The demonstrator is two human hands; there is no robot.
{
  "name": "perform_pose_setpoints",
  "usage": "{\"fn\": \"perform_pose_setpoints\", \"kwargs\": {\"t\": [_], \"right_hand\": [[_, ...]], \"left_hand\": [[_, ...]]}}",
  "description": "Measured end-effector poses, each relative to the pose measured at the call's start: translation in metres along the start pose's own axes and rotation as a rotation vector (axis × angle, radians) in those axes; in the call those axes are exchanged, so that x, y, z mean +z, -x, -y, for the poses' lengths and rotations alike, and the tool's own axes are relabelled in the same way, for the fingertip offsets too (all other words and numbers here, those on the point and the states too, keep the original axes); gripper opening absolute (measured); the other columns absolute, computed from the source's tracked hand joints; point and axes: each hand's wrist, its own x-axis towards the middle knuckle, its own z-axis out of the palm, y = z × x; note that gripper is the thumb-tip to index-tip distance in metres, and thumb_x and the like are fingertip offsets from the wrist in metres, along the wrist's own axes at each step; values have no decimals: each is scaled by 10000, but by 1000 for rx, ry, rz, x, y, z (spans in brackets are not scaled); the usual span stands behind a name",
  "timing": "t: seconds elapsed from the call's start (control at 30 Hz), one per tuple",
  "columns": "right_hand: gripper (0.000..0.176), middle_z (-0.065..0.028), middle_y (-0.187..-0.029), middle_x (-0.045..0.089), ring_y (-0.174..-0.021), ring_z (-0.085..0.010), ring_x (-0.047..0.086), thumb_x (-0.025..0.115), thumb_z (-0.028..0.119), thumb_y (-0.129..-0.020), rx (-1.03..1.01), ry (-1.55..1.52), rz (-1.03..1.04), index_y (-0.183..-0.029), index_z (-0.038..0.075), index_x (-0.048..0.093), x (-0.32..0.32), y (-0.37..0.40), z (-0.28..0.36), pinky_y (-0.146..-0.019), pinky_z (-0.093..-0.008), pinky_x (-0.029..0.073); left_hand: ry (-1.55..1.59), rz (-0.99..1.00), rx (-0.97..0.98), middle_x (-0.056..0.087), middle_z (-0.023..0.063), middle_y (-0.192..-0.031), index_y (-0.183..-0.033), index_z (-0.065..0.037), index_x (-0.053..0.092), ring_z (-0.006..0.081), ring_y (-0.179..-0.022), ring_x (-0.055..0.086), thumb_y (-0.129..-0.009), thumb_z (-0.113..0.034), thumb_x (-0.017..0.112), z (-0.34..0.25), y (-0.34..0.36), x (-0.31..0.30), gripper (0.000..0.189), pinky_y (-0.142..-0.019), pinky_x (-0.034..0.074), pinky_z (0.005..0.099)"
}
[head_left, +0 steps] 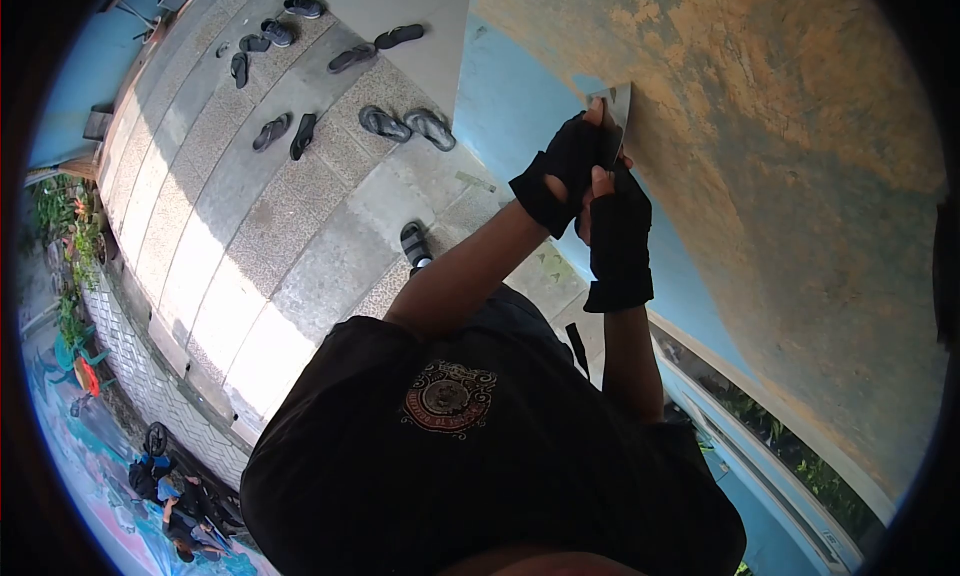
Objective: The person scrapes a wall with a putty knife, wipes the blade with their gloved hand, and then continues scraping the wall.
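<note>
Both my hands wear black fingerless gloves and meet on a metal scraper (621, 116), its flat blade against the patchy wall (760, 166). My left hand (565, 171) is the upper one, closed with its thumb lying on the blade. Just below it, my right hand (620, 238) is closed around the lower end of the tool, thumb up; the handle is mostly hidden by the gloves. Around the blade the wall shows worn yellow-brown and grey patches, with light blue paint (505, 101) along its left side.
Several dark sandals (385, 124) lie scattered on the tiled floor (300, 206) to my left. A sandalled foot (415, 244) shows below my left arm. Plants (85, 236) line a low wall at far left. A person (185, 516) is by a motorbike at lower left. A pale ledge (760, 476) runs at lower right.
</note>
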Motion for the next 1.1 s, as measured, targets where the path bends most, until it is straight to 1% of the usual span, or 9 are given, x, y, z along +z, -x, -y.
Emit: {"fn": "perform_pose_setpoints", "kwargs": {"t": [0.27,0.43,0.53,0.67,0.8,0.9,0.93,1.03,1.1], "right_hand": [[218,16,-647,542,-546,-67,499,608,234,-982,163,-127,-4,-863,51,622,-2,16,10,-504,-284,398],[242,21,-638,542,-530,-70,501,592,263,-996,46,-1,60,-873,57,621,4,6,-3,-497,-269,398],[282,49,-571,488,-432,-48,436,571,274,-1009,14,-107,-20,-797,88,561,5,8,2,-405,-228,326],[257,17,-611,524,-507,-69,494,582,262,-999,-30,85,63,-837,64,615,8,-9,-4,-476,-277,390],[289,52,-560,462,-426,-50,410,569,303,-1007,31,-93,0,-788,115,544,2,1,-2,-400,-227,307],[314,42,-557,465,-414,-65,414,579,321,-1001,36,-156,150,-775,108,532,15,-23,-2,-396,-231,310],[314,42,-557,465,-414,-65,414,579,321,-1001,32,-164,144,-775,108,532,25,-27,-2,-396,-231,310],[330,38,-558,473,-404,-70,416,560,343,-1010,147,-304,338,-782,106,535,43,-25,3,-402,-239,328],[262,10,-637,517,-424,-67,421,515,326,-1029,154,-289,429,-964,74,543,28,-3,5,-417,-251,346]], "left_hand": [[17,1,-41,609,68,-731,-847,-95,552,192,-688,629,-972,-637,462,1,2,-1,563,-609,511,322],[-7,35,-17,598,72,-722,-857,-81,557,197,-695,626,-980,-625,456,3,-2,-11,567,-598,504,328],[-16,7,9,588,72,-712,-856,-81,555,199,-686,620,-983,-620,454,-8,-9,-8,563,-592,503,331],[57,27,-16,586,73,-706,-870,-77,556,211,-665,614,-983,-617,460,-6,-8,-19,560,-600,501,334],[28,2,-17,608,87,-726,-877,-74,558,208,-654,610,-980,-635,443,-3,-6,-5,582,-608,504,339],[-11,-29,-10,614,86,-744,-893,-76,558,212,-679,622,-984,-635,429,-13,-16,-35,582,-630,524,349],[28,-129,-58,624,83,-774,-904,-85,560,221,-727,629,-984,-609,463,-25,-19,-43,539,-653,543,370],[224,-67,-60,636,80,-865,-959,-98,555,239,-875,639,-978,-560,525,-31,-14,-78,463,-736,550,394],[195,-79,-96,661,92,-1019,-1043,-102,568,256,-977,638,-979,-540,537,-26,13,-81,443,-823,532,417]]}}
